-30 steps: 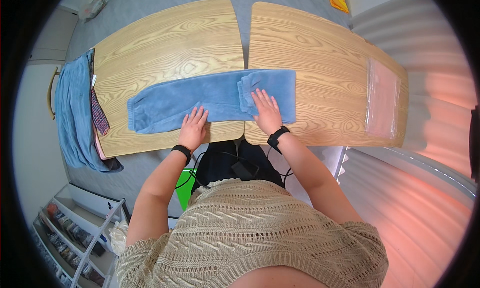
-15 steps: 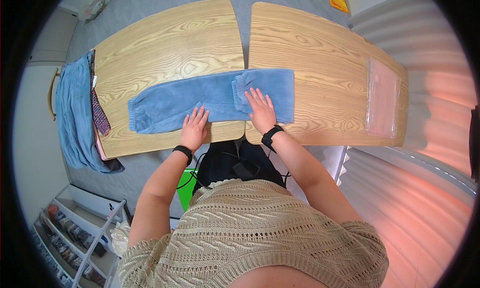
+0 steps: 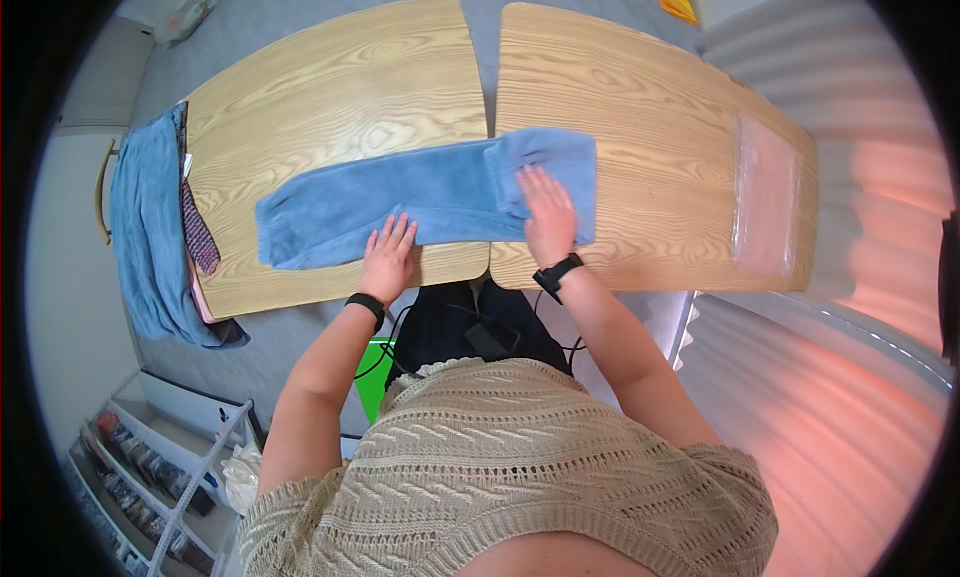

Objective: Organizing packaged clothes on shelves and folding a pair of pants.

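A pair of soft blue trousers [image 3: 400, 182], folded into a long strip, lies across the two tabletops. The gathered elastic end is at the left, and the right end is doubled over into a squarish flap. My right hand [image 3: 550, 217] rests on this flap with the fingers stretched out and lying flat. On the near edge of the strip, left of the middle, lies my left hand [image 3: 388, 257], its fingers slightly spread. Neither hand grips the cloth. Both wrists wear black bands.
Two wooden tables stand side by side, the left one [image 3: 340, 87] and the right one [image 3: 610, 87], with a narrow gap between. More blue clothing [image 3: 150, 227] hangs over the left edge beside a patterned cloth [image 3: 200, 232]. A clear plastic packet [image 3: 768, 197] lies far right. Shelving [image 3: 150, 487] stands lower left.
My right hand has slid to the right, from the cuffed fold to the trousers' right end. The cuffed fold no longer shows; a wider smooth flap lies there. My left hand stays put.
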`<state>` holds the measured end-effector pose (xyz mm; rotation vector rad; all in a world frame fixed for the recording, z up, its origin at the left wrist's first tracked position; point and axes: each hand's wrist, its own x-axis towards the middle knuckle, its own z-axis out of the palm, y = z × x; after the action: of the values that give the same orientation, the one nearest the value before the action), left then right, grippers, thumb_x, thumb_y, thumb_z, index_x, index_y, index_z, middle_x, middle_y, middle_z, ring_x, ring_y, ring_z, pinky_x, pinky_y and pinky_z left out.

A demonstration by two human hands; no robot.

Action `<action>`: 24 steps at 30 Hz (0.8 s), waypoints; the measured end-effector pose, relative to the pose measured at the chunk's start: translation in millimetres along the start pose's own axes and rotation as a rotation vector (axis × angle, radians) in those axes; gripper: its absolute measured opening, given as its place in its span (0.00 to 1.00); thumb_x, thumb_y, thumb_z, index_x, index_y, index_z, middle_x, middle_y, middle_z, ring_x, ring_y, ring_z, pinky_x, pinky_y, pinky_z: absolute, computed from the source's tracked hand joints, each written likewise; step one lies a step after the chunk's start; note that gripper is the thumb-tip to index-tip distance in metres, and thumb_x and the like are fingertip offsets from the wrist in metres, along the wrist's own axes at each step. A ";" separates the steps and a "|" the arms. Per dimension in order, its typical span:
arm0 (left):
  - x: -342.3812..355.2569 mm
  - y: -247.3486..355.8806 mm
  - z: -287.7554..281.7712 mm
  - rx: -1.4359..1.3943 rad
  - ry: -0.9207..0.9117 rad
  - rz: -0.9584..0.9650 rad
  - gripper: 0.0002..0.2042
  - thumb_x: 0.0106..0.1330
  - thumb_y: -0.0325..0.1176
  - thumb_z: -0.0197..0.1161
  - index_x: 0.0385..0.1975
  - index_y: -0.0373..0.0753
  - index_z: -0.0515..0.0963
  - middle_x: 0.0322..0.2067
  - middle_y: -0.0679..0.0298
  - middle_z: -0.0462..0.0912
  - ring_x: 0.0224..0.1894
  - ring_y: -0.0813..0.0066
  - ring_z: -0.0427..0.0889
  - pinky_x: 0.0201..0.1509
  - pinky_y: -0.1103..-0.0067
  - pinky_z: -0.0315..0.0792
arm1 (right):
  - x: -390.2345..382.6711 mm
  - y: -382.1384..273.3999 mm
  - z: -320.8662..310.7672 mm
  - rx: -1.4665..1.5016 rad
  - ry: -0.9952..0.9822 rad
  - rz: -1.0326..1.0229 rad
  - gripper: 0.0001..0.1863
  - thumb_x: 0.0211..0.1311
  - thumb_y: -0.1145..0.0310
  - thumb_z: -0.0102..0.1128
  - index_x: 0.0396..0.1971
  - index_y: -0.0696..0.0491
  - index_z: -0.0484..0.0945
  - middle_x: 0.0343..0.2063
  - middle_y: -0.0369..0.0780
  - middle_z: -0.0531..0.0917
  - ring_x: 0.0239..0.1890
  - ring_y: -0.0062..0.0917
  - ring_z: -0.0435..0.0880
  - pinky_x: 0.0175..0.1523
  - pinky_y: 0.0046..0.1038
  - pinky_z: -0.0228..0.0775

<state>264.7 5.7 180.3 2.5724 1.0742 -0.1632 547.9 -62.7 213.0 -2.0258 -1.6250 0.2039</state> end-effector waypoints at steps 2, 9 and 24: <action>0.4 0.2 -0.1 0.010 -0.008 0.003 0.30 0.54 0.27 0.55 0.61 0.43 0.62 0.63 0.61 0.60 0.66 0.62 0.56 0.65 0.60 0.54 | -9.0 -2.3 20.7 -0.089 -0.178 -0.029 0.29 0.45 0.81 0.48 0.53 0.50 0.70 0.57 0.43 0.70 0.62 0.34 0.65 0.64 0.38 0.54; -5.3 -1.0 -1.0 0.007 -0.017 -0.003 0.30 0.53 0.26 0.55 0.60 0.43 0.61 0.63 0.60 0.59 0.66 0.61 0.56 0.65 0.60 0.55 | -12.0 21.2 2.1 0.170 -0.289 0.037 0.27 0.48 0.71 0.55 0.53 0.51 0.70 0.57 0.44 0.69 0.63 0.37 0.60 0.65 0.39 0.51; 7.9 26.1 -3.4 -0.030 -0.035 0.038 0.29 0.53 0.28 0.55 0.60 0.43 0.62 0.62 0.59 0.61 0.65 0.60 0.59 0.61 0.61 0.59 | -10.3 102.6 -29.1 0.896 -0.010 0.813 0.25 0.45 0.78 0.68 0.47 0.61 0.71 0.39 0.40 0.81 0.39 0.24 0.79 0.46 0.23 0.71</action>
<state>288.7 -4.9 188.7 2.5518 1.0075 -0.1808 646.2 -95.3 185.5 -1.7753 -0.4292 1.0150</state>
